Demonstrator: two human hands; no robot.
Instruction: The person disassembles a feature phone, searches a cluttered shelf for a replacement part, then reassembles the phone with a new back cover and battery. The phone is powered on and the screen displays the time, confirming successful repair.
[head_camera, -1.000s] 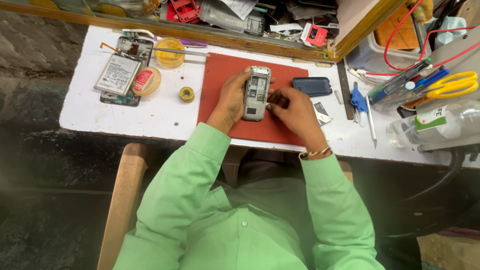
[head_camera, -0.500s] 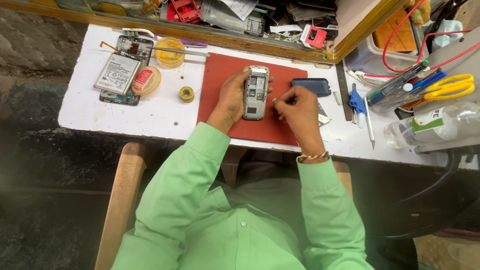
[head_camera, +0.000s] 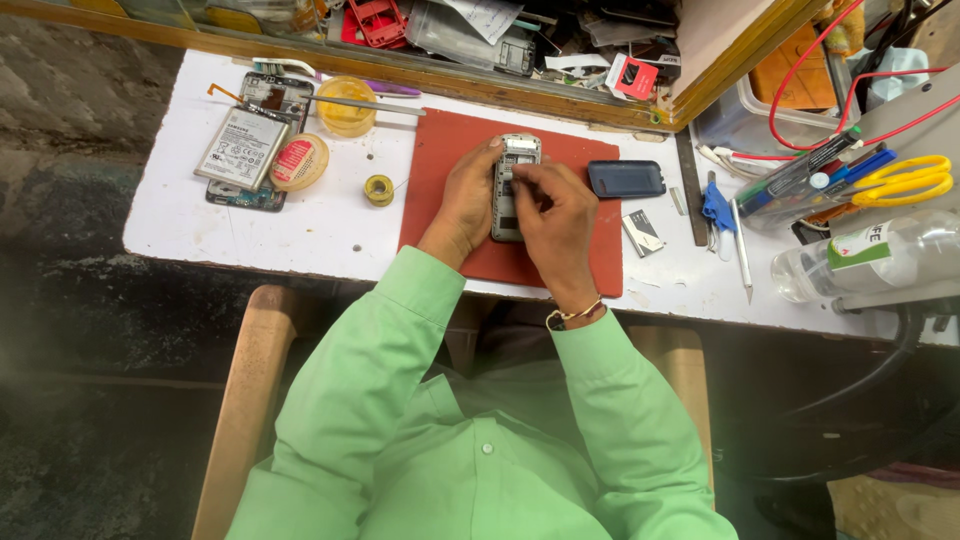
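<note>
Centre of the frame: the phone (head_camera: 514, 186) is lying opened, back up, on the red mat (head_camera: 445, 150), and both hands are working on it. The left hand (head_camera: 466, 200) is cupping its left edge, fingers wrapped around the side, bracing it against the mat. The right hand (head_camera: 556, 215) is now sitting right over the phone's middle, fingertips pinched together and pressing into the open back. Whether those fingertips are pinching a small part or tool, I cannot tell; it is too small to see.

What is changing: 1 second ago the right hand was resting at the phone's right edge, and half a second ago it was lifting slightly away to the right. Now it is coming back in and over the body, so the work is moving from the edge to the inside of the casing. The left hand is keeping the same bracing hold throughout, and the phone is not shifting on the mat.

Just right of the hands, the dark back cover (head_camera: 626, 179) is lying off the phone on the mat, and a small battery (head_camera: 642, 232) is sitting on the white table (head_camera: 200, 225) beside it. At upper left, another dismantled phone (head_camera: 247, 145) is lying apart, with a solder spool (head_camera: 378, 189) near the mat's left edge. Yellow scissors (head_camera: 905, 180) are at far right.
</note>
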